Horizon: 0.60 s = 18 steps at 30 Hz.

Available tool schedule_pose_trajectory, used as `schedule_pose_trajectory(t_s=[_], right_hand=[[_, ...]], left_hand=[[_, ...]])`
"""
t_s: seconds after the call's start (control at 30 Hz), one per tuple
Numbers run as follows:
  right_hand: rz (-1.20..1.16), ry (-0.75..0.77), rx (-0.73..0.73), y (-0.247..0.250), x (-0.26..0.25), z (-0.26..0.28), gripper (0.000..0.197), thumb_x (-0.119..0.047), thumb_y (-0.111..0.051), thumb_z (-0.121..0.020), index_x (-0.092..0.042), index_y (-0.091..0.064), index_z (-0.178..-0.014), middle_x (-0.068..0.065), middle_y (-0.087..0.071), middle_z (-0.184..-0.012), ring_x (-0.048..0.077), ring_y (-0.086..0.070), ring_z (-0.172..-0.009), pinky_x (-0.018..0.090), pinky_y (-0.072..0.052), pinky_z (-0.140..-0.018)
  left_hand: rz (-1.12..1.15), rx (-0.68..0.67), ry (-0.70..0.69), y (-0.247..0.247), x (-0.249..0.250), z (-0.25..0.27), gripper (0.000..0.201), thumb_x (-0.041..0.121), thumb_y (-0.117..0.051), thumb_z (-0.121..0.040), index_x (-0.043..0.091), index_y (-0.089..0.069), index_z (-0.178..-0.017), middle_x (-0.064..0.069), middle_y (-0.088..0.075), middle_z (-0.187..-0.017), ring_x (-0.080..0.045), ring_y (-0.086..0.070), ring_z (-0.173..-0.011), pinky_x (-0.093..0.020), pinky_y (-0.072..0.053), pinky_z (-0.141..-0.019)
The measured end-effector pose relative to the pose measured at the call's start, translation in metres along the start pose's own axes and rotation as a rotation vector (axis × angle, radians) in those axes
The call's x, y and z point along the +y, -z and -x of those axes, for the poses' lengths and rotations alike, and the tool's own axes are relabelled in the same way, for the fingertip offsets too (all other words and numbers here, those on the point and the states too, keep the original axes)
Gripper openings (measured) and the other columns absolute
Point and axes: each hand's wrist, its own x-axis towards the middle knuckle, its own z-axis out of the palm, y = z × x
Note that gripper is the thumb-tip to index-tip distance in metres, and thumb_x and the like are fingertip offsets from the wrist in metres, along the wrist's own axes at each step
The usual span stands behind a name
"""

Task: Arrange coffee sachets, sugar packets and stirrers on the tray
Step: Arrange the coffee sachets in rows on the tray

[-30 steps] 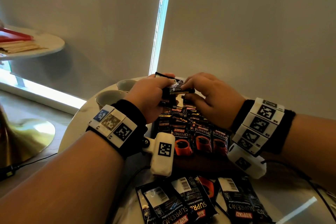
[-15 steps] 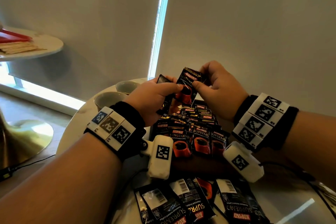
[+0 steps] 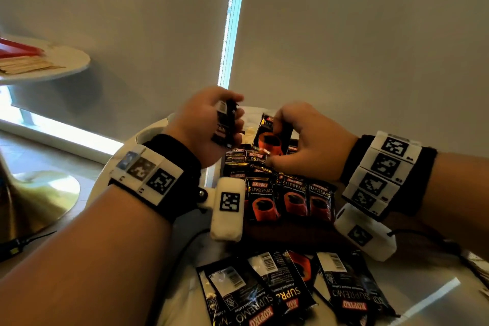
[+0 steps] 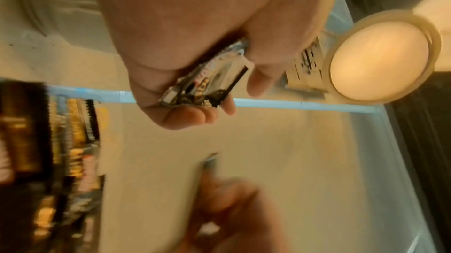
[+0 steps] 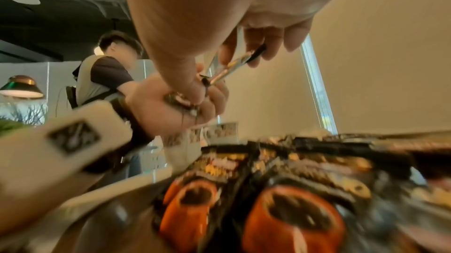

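Note:
Black coffee sachets with orange cups (image 3: 288, 196) lie in overlapping rows on a dark brown tray (image 3: 291, 233). My left hand (image 3: 211, 124) grips a small stack of sachets (image 3: 225, 124) upright above the tray's far left; the left wrist view shows the stack (image 4: 207, 81) clamped between thumb and curled fingers. My right hand (image 3: 304, 140) pinches a single sachet (image 3: 270, 135) just above the back rows; it appears edge-on (image 5: 234, 66) in the right wrist view. Several loose sachets (image 3: 291, 288) lie face down on the table in front of the tray.
The round white table (image 3: 124, 167) carries two white cups (image 3: 148, 135) at its far left; one cup (image 4: 380, 60) shows in the left wrist view. A second table (image 3: 53, 66) at left holds wooden stirrers (image 3: 26, 63). A person (image 5: 107, 76) stands behind.
My right hand drew one sachet off the left hand's stack, lifted it, then lowered it toward the back rows. The left hand shifted left with the remaining stack.

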Motion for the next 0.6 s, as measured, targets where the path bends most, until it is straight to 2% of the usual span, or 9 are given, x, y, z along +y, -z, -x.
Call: schedule_pose_trajectory(t_s=[0.07, 0.13, 0.2, 0.27, 0.4, 0.6], right_hand=[[0.099, 0.028, -0.158, -0.004, 0.000, 0.003, 0.041, -0.049, -0.078, -0.068, -0.034, -0.050, -0.095, -0.015, -0.047, -0.104, 0.008, -0.046, -0.095, 0.024, -0.046, -0.082], [0.180, 0.076, -0.280, -0.010, -0.005, 0.004, 0.048, -0.053, -0.078, -0.070, -0.033, -0.051, -0.104, -0.014, -0.046, -0.109, 0.006, -0.043, -0.101, 0.024, -0.047, -0.087], [0.215, 0.112, -0.359, -0.016, -0.013, 0.004, 0.052, -0.055, -0.079, -0.072, -0.033, -0.051, -0.110, -0.013, -0.046, -0.113, 0.006, -0.043, -0.104, 0.023, -0.048, -0.088], [0.248, 0.137, -0.405, -0.022, -0.020, 0.003, 0.055, -0.055, -0.079, -0.074, -0.030, -0.053, -0.116, -0.012, -0.047, -0.117, 0.007, -0.044, -0.108, 0.025, -0.050, -0.090], [0.295, 0.163, -0.441, -0.032, -0.028, 0.001, 0.061, -0.055, -0.078, -0.074, -0.028, -0.055, -0.124, -0.010, -0.047, -0.120, 0.009, -0.046, -0.110, 0.033, -0.054, -0.092], [0.313, 0.180, -0.476, -0.040, -0.031, 0.001, 0.060, -0.056, -0.077, -0.074, -0.030, -0.056, -0.124, -0.010, -0.047, -0.121, 0.010, -0.047, -0.111, 0.036, -0.054, -0.094]], left_hand=[[0.144, 0.005, -0.004, 0.004, 0.009, 0.003, 0.022, 0.023, -0.050, -0.085, 0.013, -0.063, -0.098, -0.005, -0.056, -0.081, -0.017, -0.053, -0.066, -0.028, -0.042, -0.060], [0.215, -0.012, 0.016, 0.007, 0.014, 0.006, 0.034, 0.024, -0.046, -0.077, 0.012, -0.066, -0.103, -0.008, -0.059, -0.085, -0.020, -0.054, -0.070, -0.029, -0.044, -0.065], [0.242, -0.021, 0.035, 0.009, 0.014, 0.006, 0.038, 0.024, -0.039, -0.086, 0.011, -0.068, -0.108, -0.011, -0.061, -0.088, -0.021, -0.055, -0.072, -0.030, -0.045, -0.067], [0.259, -0.022, 0.041, 0.009, 0.013, 0.006, 0.041, 0.024, -0.033, -0.093, 0.010, -0.068, -0.110, -0.011, -0.062, -0.089, -0.022, -0.056, -0.072, -0.030, -0.046, -0.066], [0.301, -0.002, 0.042, 0.010, 0.012, 0.004, 0.043, 0.024, -0.032, -0.093, 0.009, -0.068, -0.110, -0.012, -0.061, -0.090, -0.022, -0.056, -0.072, -0.029, -0.048, -0.064], [0.308, 0.023, 0.042, 0.011, 0.011, 0.004, 0.043, 0.024, -0.032, -0.093, 0.010, -0.069, -0.110, -0.011, -0.060, -0.091, -0.021, -0.054, -0.076, -0.030, -0.046, -0.068]])
